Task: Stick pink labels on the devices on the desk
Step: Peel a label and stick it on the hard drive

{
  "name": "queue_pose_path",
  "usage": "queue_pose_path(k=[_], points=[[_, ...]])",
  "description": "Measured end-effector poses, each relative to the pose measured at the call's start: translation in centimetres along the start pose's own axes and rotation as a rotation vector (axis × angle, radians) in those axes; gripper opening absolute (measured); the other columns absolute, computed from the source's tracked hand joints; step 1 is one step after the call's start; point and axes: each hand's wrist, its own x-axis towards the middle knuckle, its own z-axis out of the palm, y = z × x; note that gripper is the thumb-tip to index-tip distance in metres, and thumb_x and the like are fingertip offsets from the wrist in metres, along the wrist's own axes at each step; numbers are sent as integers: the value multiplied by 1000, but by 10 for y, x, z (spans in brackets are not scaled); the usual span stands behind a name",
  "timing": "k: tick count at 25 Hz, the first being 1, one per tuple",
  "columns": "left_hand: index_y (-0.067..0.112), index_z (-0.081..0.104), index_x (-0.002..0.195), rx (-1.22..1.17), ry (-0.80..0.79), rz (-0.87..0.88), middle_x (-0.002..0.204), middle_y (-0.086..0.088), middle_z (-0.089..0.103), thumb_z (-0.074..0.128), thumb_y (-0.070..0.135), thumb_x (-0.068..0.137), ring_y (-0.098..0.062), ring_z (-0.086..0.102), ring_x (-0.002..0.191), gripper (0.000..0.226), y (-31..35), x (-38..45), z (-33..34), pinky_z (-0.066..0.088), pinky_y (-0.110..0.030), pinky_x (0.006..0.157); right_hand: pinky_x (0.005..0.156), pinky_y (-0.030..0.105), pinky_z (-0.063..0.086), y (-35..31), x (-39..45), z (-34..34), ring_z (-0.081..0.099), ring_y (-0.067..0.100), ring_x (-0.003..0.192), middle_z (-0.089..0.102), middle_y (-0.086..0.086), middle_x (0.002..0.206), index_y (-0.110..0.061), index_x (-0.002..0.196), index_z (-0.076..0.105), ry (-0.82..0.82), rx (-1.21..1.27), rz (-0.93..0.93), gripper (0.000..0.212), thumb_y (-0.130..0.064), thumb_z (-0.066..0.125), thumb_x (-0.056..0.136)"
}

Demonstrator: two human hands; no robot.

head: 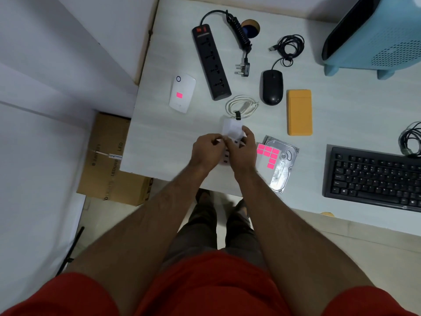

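Label backing sheet (232, 128) pinched in right hand (242, 149) grip — left hand (206, 151) fingers curled, pinching its edge

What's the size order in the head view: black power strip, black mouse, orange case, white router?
Largest to smallest as they look:
1. black power strip
2. orange case
3. white router and black mouse: look alike, not ranked.

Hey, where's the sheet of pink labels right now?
In the head view, the pink label sheet lies on the hard drive, right of the hands, left of the keyboard.
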Motion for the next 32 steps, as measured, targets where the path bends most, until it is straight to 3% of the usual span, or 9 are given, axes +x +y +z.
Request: queue_pose_path(k=[2, 5, 8, 12, 15, 19, 22, 27, 32], points=[[13, 72, 109, 77, -20, -52, 107, -9, 73, 59, 23, 89, -27, 69, 91, 26, 0, 10, -1, 59, -42, 82, 90, 45, 58, 1, 1, 4, 64, 20, 109, 64, 0, 127, -23, 138, 53, 36, -109, -31, 45, -28, 57, 94], [10, 72, 106, 179, -65, -55, 104, -12, 73, 57, 14, 85, -30, 70, 89, 26, -3, 18, -1, 60, -40, 78, 82, 40, 61, -2, 1, 2, 67, 20, 103, 65, 2, 128, -23, 139, 56, 23, -153, 6, 47, -11, 43, 96], [6, 69, 107, 272, -27, 2, 106, -14, 72, 58, 16, 83, -32, 69, 91, 28, -3, 15, 0, 59, -38, 75, 80, 37, 61, -7, -4, -5, 66, 20, 104, 64, 3, 130, -18, 139, 56, 5, -161, 29, 45, -8, 46, 96], [5, 68, 103, 378, 157, 103, 103, -15, 69, 59, 20, 87, -30, 65, 92, 24, 6, -5, 7, 51, -33, 72, 80, 35, 59, -15, -15, -24, 67, 21, 98, 69, 0, 107, -14, 122, 67, 131, -226, 22, 34, -12, 55, 90], [4, 71, 91, 396, 80, 176, 91, -11, 71, 60, 20, 86, -27, 65, 84, 19, 12, -12, 22, 45, -27, 66, 81, 30, 54, -18, -20, -51, 67, 20, 93, 73, -2, 101, -16, 113, 71, 152, -295, 47, 29, -13, 57, 88], [5, 69, 104, 363, -63, 185, 103, -12, 70, 66, 23, 83, -29, 64, 96, 27, 21, -20, 71, 50, -33, 78, 76, 24, 46, -2, -25, -96, 65, 21, 92, 74, 1, 100, -19, 104, 72, 268, -383, 104, 23, -17, 59, 86], [2, 63, 106, 381, -36, 129, 103, -17, 67, 67, 30, 83, -32, 62, 94, 37, 23, -27, 106, 51, -37, 76, 88, 35, 55, 17, -26, -118, 66, 26, 101, 71, 6, 109, -16, 114, 70, 315, -382, 74, 33, -19, 60, 82], [7, 58, 110, 439, 61, 51, 107, -14, 66, 70, 42, 81, -31, 63, 96, 47, 23, -28, 130, 56, -41, 77, 83, 25, 48, 23, -21, -126, 64, 21, 103, 68, 6, 117, -14, 130, 62, 215, -353, 55, 44, -12, 63, 86], [7, 58, 112, 250, 96, 38, 109, -13, 67, 68, 14, 81, -31, 64, 100, 33, 22, -32, 134, 55, -39, 83, 82, 24, 48, 22, -19, -129, 60, 15, 95, 69, 4, 114, -11, 133, 61, 189, -306, 73, 41, -9, 57, 92]])
